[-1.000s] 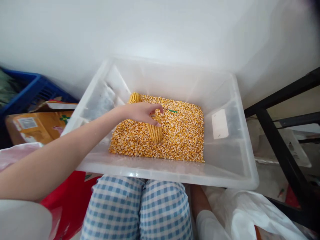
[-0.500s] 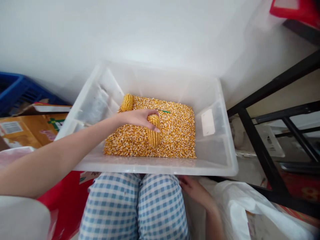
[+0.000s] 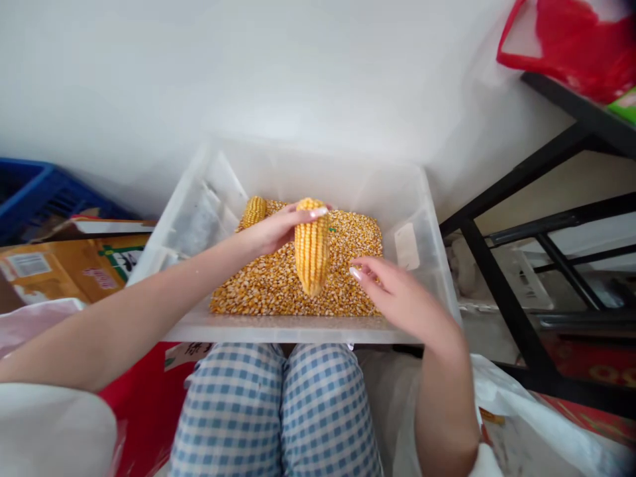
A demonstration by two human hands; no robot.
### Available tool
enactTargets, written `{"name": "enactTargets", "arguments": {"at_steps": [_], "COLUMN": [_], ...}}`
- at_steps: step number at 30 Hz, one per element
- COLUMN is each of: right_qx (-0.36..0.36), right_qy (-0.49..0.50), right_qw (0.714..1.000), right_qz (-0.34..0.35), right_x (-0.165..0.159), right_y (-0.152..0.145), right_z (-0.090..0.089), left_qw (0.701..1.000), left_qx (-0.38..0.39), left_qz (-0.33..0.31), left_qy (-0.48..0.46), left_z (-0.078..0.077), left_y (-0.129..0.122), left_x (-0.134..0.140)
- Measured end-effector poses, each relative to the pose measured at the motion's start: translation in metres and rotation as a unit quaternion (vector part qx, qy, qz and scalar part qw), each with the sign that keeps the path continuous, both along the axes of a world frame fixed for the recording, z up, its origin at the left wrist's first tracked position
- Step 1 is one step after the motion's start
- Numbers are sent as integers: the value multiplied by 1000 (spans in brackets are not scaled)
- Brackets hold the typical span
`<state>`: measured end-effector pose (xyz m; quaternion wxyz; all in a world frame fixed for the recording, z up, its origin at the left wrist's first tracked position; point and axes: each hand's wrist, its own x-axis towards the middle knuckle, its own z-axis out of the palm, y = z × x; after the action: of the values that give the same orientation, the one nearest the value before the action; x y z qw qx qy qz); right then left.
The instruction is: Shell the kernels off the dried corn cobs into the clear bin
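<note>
My left hand [image 3: 284,224] grips an ear of corn [image 3: 312,255] near its top end, thumb across the front, and holds it nearly upright above the loose corn kernels [image 3: 258,288]. To the right of that ear, my right hand [image 3: 385,281] hovers over the kernels with fingers apart and nothing in them. A second ear of corn [image 3: 255,211] lies in the back left corner of the translucent plastic bin [image 3: 318,333]. Behind the held ear, a small green object [image 3: 332,229] shows on the kernels, too small to name.
A black metal rack [image 3: 511,291] stands close on the right, with a red bag [image 3: 571,46] on top. White plastic bags [image 3: 541,411] sit below it. Left of the bin are a cardboard box [image 3: 64,268] and a blue crate [image 3: 54,199]. A white wall [image 3: 318,73] rises behind.
My left hand has raised the ear of corn off the kernels toward me. My right hand has come up from beside my knee to over the bin.
</note>
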<state>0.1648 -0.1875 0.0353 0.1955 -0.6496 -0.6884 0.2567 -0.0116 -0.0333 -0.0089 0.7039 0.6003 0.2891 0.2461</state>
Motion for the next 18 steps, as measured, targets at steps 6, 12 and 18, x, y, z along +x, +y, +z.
{"name": "enactTargets", "arguments": {"at_steps": [6,12,18], "right_qx": [-46,-115,-119], "right_qy": [-213,-254,-218], "right_qw": [968,954,963], "right_qz": [120,107,107], "right_x": [-3,-15,-5], "right_y": [112,191,182], "right_z": [-7,-97,-113], "left_qw": [969,949,958], "left_qx": [-76,-112,-166], "left_qz": [209,270,204], "left_qy": [-109,-123,-118], "left_z": [4,4,-10], "left_y": [30,41,40], "left_x": [-17,-27,-15]}}
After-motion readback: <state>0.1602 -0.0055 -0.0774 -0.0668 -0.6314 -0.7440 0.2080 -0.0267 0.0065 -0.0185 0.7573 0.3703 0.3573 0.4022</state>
